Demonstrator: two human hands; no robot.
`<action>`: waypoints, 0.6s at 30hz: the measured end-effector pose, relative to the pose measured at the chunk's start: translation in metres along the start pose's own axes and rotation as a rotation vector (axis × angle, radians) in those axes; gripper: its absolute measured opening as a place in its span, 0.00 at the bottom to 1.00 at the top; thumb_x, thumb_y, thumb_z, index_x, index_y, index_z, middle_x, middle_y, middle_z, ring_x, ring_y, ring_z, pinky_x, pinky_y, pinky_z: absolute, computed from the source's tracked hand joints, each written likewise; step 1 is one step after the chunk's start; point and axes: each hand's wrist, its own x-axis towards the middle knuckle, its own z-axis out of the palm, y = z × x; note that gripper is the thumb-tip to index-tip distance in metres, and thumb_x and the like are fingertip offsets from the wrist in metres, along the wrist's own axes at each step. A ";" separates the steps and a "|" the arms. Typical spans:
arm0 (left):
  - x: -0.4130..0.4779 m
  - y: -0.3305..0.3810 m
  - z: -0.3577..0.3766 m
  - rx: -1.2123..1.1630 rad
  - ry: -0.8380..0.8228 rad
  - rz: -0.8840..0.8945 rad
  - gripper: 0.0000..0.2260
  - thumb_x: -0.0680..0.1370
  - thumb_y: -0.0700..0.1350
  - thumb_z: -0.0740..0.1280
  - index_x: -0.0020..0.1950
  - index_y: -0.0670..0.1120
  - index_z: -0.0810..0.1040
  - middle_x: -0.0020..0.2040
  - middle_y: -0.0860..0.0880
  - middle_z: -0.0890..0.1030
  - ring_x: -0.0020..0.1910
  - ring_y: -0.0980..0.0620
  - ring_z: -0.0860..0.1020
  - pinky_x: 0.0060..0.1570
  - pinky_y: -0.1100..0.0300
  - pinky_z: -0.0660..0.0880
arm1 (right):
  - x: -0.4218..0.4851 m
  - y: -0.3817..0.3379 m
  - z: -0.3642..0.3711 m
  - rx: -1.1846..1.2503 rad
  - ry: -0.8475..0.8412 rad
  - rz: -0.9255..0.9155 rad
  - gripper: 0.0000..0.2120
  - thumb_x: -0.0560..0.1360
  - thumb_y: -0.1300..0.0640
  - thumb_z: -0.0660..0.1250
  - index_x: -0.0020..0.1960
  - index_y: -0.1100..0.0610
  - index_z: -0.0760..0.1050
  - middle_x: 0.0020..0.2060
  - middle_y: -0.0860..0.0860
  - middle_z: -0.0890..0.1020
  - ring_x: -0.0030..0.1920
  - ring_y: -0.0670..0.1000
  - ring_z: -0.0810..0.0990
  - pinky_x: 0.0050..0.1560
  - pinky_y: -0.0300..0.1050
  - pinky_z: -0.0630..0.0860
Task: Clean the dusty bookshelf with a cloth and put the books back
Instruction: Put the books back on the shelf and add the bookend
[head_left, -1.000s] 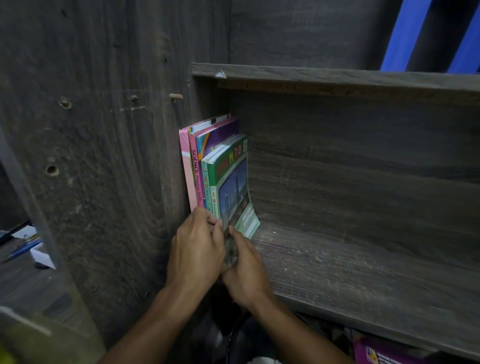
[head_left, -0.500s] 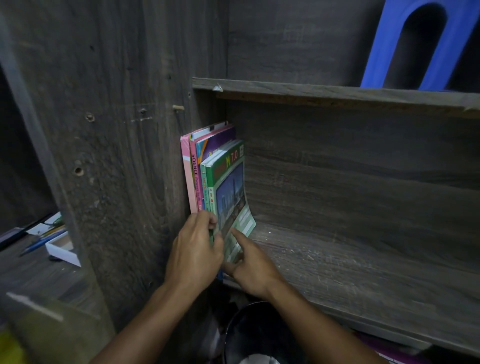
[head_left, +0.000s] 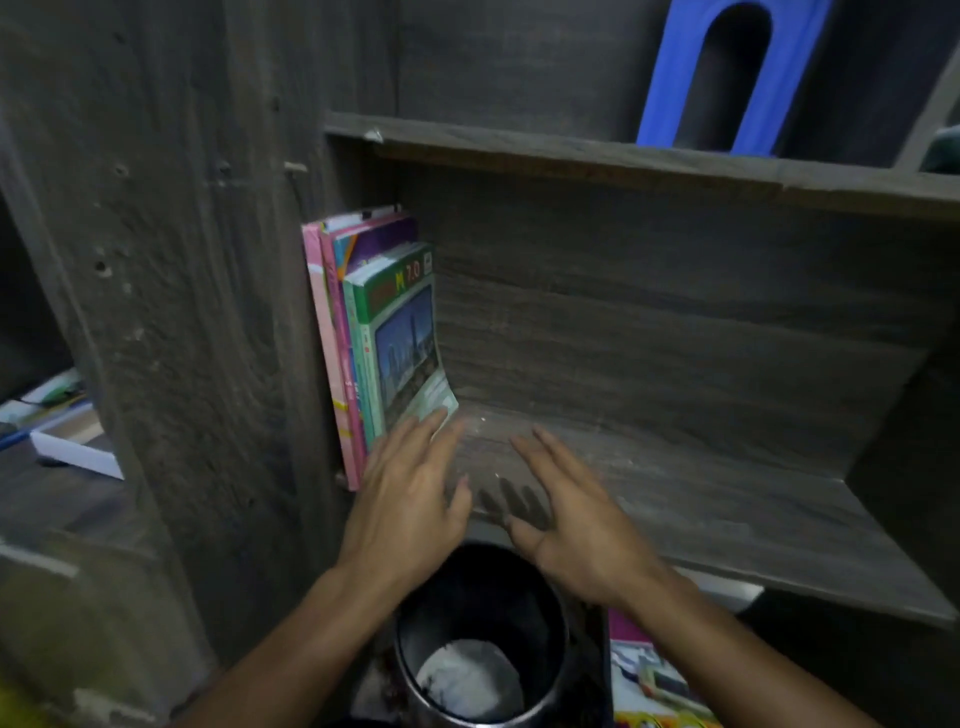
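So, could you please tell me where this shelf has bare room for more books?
The shelf board is bare from the green book rightward to the right side wall. The left end is crowded: books stand against the left panel, with the left hand and right hand held open in front.

Books (head_left: 400, 332), lower corners (behind left hand (head_left: 410, 499))

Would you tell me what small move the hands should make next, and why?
Probably the right hand should reach down for the book lying below the shelf: it and the left hand are open, and the upright books fill only the shelf's left end.
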 end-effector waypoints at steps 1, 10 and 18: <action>-0.004 0.007 0.005 0.002 -0.012 0.011 0.27 0.73 0.53 0.58 0.70 0.45 0.73 0.68 0.44 0.75 0.68 0.42 0.72 0.68 0.46 0.65 | -0.011 0.005 -0.005 -0.050 -0.003 0.011 0.39 0.77 0.47 0.67 0.79 0.41 0.46 0.80 0.44 0.45 0.79 0.46 0.46 0.78 0.53 0.48; -0.031 0.091 0.057 -0.047 -0.207 0.124 0.28 0.73 0.51 0.63 0.74 0.49 0.68 0.75 0.45 0.68 0.73 0.40 0.66 0.69 0.38 0.63 | -0.102 0.059 -0.035 -0.241 -0.002 0.174 0.38 0.79 0.43 0.63 0.80 0.43 0.43 0.79 0.47 0.38 0.79 0.49 0.38 0.78 0.56 0.42; -0.057 0.151 0.111 0.005 -0.406 0.219 0.29 0.79 0.51 0.63 0.78 0.50 0.60 0.78 0.45 0.59 0.77 0.41 0.57 0.74 0.39 0.54 | -0.163 0.128 -0.030 -0.197 -0.015 0.352 0.39 0.78 0.43 0.64 0.80 0.45 0.44 0.80 0.49 0.41 0.79 0.51 0.41 0.77 0.59 0.43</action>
